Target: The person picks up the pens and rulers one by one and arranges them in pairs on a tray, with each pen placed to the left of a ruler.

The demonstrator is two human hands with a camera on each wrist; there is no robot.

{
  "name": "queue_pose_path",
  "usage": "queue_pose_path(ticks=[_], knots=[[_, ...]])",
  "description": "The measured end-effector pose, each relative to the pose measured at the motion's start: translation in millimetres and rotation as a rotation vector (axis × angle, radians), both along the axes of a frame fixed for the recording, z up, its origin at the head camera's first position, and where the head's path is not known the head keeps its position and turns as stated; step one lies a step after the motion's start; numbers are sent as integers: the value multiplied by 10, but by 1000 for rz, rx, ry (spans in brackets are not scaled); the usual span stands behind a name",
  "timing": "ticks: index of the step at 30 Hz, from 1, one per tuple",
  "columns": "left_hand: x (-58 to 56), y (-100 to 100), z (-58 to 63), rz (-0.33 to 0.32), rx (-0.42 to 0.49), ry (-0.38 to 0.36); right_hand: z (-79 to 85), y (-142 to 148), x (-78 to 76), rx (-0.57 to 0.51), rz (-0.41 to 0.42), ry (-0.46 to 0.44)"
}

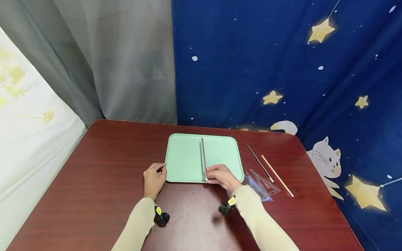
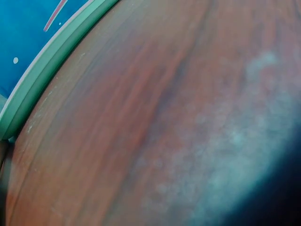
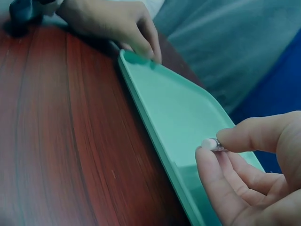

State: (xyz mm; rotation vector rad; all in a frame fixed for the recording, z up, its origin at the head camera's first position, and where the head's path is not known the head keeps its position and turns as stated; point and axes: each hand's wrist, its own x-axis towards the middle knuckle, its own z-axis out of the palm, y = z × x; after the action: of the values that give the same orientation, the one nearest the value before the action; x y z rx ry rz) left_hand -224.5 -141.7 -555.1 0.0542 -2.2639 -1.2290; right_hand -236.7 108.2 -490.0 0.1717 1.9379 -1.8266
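Note:
A light green tray (image 1: 184, 157) lies on the table. My right hand (image 1: 221, 176) pinches a pinkish-brown pencil (image 1: 203, 151) near its white eraser end, over the front part of the tray. The pencil points away from me, across the tray's middle. In the right wrist view the eraser tip (image 3: 209, 144) shows between thumb and forefinger. At the tray's front left corner my left hand (image 1: 154, 180) grips the rim, with thumb and fingertips at the edge. The left wrist view shows mostly tabletop, with the tray's side (image 2: 35, 77) at upper left.
Right of the tray lie a dark pencil (image 1: 259, 162) and a light-coloured pencil (image 1: 277, 175), roughly side by side. Clear plastic set squares (image 1: 260, 186) overlap near the tray's front right corner, close to my right forearm. Curtains (image 1: 220, 69) hang behind the table (image 1: 119, 157).

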Motion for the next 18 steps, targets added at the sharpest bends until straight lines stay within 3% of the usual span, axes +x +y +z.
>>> queue_pose_path(ticks=[8, 18], knots=[[18, -18, -10, 10, -3, -16, -72, -513, -3, -83, -62, -4], [20, 19, -1, 9, -3, -25, -110, -993, -72, 11, -95, -27]])
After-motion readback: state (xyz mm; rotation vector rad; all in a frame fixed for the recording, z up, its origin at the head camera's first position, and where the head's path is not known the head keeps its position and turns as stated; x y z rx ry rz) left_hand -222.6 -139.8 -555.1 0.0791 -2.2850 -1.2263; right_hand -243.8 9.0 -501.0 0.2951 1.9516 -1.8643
